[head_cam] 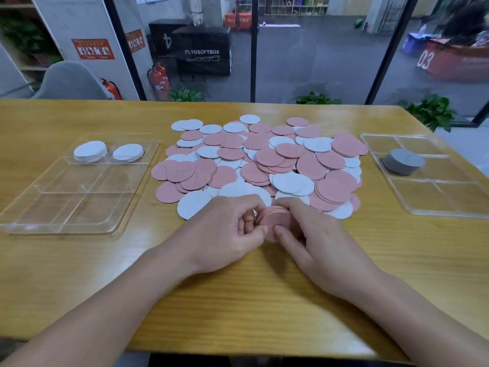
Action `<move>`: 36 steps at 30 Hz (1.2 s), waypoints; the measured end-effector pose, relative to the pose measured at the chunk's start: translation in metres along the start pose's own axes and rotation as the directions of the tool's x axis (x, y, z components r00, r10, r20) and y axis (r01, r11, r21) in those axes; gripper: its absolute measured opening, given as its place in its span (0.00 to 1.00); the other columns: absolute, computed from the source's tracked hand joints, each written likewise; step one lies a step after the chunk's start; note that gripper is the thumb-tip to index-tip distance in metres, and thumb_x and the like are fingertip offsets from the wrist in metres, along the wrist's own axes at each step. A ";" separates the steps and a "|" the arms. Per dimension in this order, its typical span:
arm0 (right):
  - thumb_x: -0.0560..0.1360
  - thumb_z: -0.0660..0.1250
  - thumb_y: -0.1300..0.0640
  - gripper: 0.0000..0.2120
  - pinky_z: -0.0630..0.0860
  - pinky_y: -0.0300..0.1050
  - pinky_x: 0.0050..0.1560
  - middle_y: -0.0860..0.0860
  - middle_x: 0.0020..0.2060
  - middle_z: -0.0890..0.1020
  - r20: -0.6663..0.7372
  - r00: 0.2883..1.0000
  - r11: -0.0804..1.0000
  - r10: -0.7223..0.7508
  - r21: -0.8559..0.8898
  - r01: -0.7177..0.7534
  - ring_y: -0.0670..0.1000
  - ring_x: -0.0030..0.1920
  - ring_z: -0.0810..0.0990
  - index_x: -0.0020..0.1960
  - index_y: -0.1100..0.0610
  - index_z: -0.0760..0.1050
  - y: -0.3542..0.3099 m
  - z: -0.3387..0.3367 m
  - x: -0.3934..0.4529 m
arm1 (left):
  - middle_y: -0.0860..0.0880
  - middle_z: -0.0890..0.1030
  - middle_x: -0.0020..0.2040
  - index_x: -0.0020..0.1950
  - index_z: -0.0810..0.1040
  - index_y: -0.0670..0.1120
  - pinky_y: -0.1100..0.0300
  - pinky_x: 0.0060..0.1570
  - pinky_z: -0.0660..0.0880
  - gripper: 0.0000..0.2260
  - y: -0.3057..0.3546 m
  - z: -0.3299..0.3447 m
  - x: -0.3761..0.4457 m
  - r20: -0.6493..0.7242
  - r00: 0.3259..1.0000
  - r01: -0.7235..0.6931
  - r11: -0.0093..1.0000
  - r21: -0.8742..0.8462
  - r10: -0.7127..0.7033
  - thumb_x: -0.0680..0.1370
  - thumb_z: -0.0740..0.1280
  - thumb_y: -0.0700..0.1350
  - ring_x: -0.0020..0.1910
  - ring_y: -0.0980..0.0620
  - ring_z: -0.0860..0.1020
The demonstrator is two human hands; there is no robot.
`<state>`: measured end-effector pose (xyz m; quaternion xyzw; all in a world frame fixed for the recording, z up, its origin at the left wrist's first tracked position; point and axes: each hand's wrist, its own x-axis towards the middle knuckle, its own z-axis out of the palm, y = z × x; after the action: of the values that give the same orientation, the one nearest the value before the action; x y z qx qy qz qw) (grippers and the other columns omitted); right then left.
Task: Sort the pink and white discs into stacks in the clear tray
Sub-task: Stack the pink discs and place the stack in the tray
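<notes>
Pink discs (274,221), a small gathered stack of them, sit between your two hands at the near edge of the loose pile (259,160), roughly at the centre of the wooden tabletop (238,287). Your left hand (225,234) curls its fingers round the stack's left side, thumb tip against the front disc; your right hand (312,239) closes on the right side, its thumb pressed on the face of the front disc. Both grips are closed on that one stack, which stands tilted on edge just above the tabletop.

Beyond your hands, toward 12 o'clock, the pile of pink and white discs spreads wide, overlapping in no order, with white ones nearest your knuckles.

At about 10 o'clock lies the left clear tray (53,207), divided into compartments. Its two far compartments each hold white discs: a thicker white stack (90,152) on the left and a thinner white stack (128,152) just beside it on the right.

At about 2 o'clock lies the right clear tray (449,205), with a grey disc stack (403,161) in its left middle section.
</notes>
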<state>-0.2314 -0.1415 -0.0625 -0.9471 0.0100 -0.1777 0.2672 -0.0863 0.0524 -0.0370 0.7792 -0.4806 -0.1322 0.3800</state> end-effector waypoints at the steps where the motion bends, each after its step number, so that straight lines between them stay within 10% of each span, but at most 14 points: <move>1: 0.85 0.65 0.48 0.16 0.76 0.48 0.48 0.36 0.51 0.79 0.008 1.000 1.000 -0.003 -0.029 0.004 0.44 0.48 0.78 0.72 0.42 0.69 -0.004 0.002 -0.004 | 0.53 0.78 0.36 0.49 0.81 0.54 0.67 0.35 0.69 0.05 0.000 0.002 -0.005 -0.006 1.000 0.006 1.000 0.000 -0.006 0.81 0.75 0.45 0.32 0.57 0.73; 9: 0.87 0.59 0.45 0.15 0.78 0.60 0.49 0.41 0.59 0.77 0.117 0.993 0.993 -0.004 -0.115 0.017 0.54 0.52 0.81 0.72 0.44 0.64 -0.020 0.006 -0.016 | 0.48 0.81 0.38 0.47 0.84 0.51 0.60 0.36 0.73 0.05 0.001 0.009 -0.026 -0.055 0.996 0.066 0.992 -0.108 -0.072 0.80 0.78 0.45 0.32 0.55 0.75; 18: 0.82 0.74 0.54 0.02 0.77 0.50 0.41 0.51 0.43 0.84 0.076 0.977 0.864 0.199 0.457 -0.212 0.49 0.36 0.78 0.54 0.49 0.83 -0.024 0.001 -0.008 | 0.47 0.81 0.31 0.47 0.85 0.42 0.60 0.33 0.68 0.04 0.005 -0.015 -0.034 0.188 0.945 0.302 0.931 -0.204 -0.266 0.79 0.75 0.42 0.30 0.51 0.73; 22: 0.80 0.76 0.52 0.03 0.70 0.39 0.35 0.40 0.32 0.79 0.093 0.968 0.919 0.231 0.305 -0.249 0.43 0.30 0.71 0.48 0.50 0.84 -0.023 0.004 -0.005 | 0.47 0.87 0.37 0.53 0.84 0.49 0.56 0.40 0.76 0.05 0.000 -0.017 -0.034 0.120 0.954 0.287 0.951 -0.113 -0.274 0.78 0.77 0.45 0.32 0.51 0.79; 26: 0.75 0.78 0.46 0.06 0.70 0.36 0.40 0.41 0.44 0.81 -0.015 0.982 0.980 0.187 0.076 -0.185 0.46 0.38 0.78 0.50 0.44 0.82 -0.021 0.007 -0.006 | 0.47 0.87 0.37 0.51 0.84 0.49 0.59 0.37 0.75 0.04 -0.010 -0.020 -0.031 0.055 0.969 0.244 0.966 -0.086 -0.239 0.81 0.76 0.47 0.31 0.52 0.80; 36: 0.81 0.74 0.49 0.05 0.71 0.34 0.38 0.40 0.42 0.84 -0.116 0.962 0.961 0.248 0.154 -0.229 0.43 0.38 0.79 0.46 0.46 0.83 0.005 -0.013 0.052 | 0.54 0.83 0.40 0.44 0.84 0.52 0.53 0.45 0.78 0.08 -0.033 -0.028 0.048 -0.223 0.973 0.091 0.989 0.115 -0.064 0.83 0.71 0.47 0.42 0.55 0.80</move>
<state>-0.1868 -0.1579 -0.0375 -0.9039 0.1297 -0.2076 0.3508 -0.0243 0.0327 -0.0337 0.8294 -0.4124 -0.0303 0.3756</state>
